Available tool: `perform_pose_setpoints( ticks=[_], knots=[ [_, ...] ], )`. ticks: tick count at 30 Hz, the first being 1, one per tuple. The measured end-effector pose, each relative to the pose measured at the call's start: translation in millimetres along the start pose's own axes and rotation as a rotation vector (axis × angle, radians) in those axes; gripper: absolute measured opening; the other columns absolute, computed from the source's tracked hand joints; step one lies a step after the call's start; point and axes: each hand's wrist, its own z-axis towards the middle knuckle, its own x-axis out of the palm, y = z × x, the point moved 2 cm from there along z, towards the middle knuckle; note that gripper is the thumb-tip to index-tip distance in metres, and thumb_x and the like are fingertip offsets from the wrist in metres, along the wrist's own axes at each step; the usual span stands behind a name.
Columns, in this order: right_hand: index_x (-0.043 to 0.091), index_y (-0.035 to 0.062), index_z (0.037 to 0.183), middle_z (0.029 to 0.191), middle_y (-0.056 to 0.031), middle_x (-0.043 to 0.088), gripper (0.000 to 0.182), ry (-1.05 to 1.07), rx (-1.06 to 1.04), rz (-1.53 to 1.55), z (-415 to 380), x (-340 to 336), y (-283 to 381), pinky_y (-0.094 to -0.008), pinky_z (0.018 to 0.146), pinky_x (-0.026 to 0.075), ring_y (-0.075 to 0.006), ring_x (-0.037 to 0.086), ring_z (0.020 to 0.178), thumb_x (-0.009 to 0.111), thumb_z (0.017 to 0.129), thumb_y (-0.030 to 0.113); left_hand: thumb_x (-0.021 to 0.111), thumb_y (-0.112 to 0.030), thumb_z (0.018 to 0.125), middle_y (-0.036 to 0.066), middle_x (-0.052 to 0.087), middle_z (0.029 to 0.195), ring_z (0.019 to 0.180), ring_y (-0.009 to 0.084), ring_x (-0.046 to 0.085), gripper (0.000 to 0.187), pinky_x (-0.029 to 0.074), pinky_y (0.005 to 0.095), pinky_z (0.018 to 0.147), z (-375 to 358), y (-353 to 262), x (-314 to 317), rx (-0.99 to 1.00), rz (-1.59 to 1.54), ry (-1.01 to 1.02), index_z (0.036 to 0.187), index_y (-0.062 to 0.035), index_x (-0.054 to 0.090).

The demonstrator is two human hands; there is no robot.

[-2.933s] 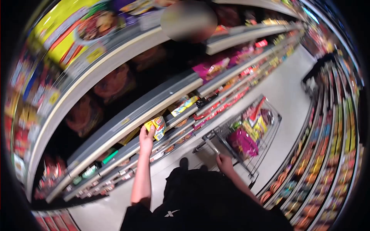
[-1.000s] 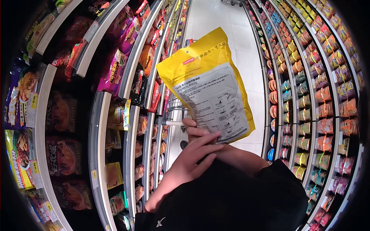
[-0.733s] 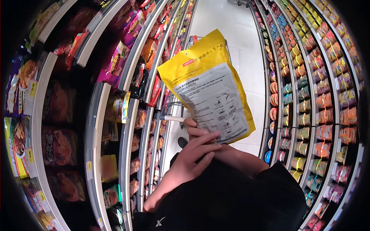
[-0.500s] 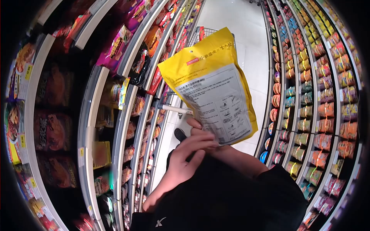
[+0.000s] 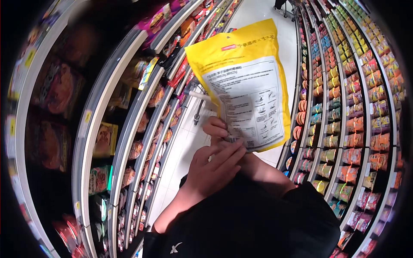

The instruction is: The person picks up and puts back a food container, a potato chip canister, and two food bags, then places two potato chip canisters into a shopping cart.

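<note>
A yellow noodle packet (image 5: 251, 99) is held up in front of me, its white back label with printed text and small cooking drawings facing me. My right hand (image 5: 216, 127) grips its lower left corner, with curled fingers showing beside the edge and the rest hidden behind the packet and my other hand. Across the bottom edge lies my left hand (image 5: 215, 167), fingers stretched out over the right hand and the packet's lower corner. Behind the packet, the pale handle of a shopping cart (image 5: 200, 95) shows; most of the cart is hidden.
Shelves with bagged noodles (image 5: 103, 139) run close along my left. On the right, long shelves carry rows of colourful cup and bowl noodles (image 5: 355, 139). A pale tiled floor (image 5: 254, 13) lies between them. Far up the aisle are a person's legs (image 5: 279, 5) beside another cart (image 5: 289, 15).
The packet has risen slightly and shifted right, turning a little more upright. My left hand has moved slightly right with its fingers still extended. The view has swung, and a distant person's legs now show.
</note>
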Motion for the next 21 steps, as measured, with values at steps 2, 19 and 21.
perform_pose_setpoints(
  ticks=[2, 19, 21],
  knots=[
    [0.039, 0.0041, 0.097, 0.097, -0.0097, 0.040, 0.036, 0.019, -0.016, 0.018, 5.1, -17.4, -24.6, -0.0261, 0.066, 0.050, -0.0218, 0.046, 0.088, 0.053, 0.110, 0.034, 0.085, -0.018, 0.080, -0.002, 0.065, 0.148, 0.123, 0.0185, 0.058, 0.059, 0.046, 0.0333, 0.105, -27.8, -6.9, -13.8, -0.013, 0.014, -0.028, 0.137, -0.0151, 0.070],
    [0.041, 0.0022, 0.100, 0.094, -0.0117, 0.043, 0.036, 0.240, 0.397, 0.080, 9.0, -71.1, -188.5, -0.0295, 0.063, 0.045, -0.0169, 0.047, 0.070, 0.050, 0.110, 0.036, 0.082, -0.032, 0.087, 0.002, 0.061, 0.151, 0.120, 0.0241, 0.052, 0.060, 0.044, 0.0373, 0.105, -173.6, -43.5, -106.1, -0.126, 0.021, -0.197, 0.141, -0.0095, 0.069],
    [0.041, 0.0022, 0.099, 0.094, -0.0116, 0.043, 0.035, 0.240, 0.402, 0.063, 8.4, -69.0, -196.3, -0.0294, 0.064, 0.045, -0.0170, 0.047, 0.070, 0.050, 0.109, 0.035, 0.081, -0.033, 0.088, 0.002, 0.060, 0.152, 0.120, 0.0241, 0.052, 0.060, 0.043, 0.0370, 0.105, -179.0, -47.9, -110.0, -0.132, 0.036, -0.208, 0.142, -0.0100, 0.068]
  ],
)
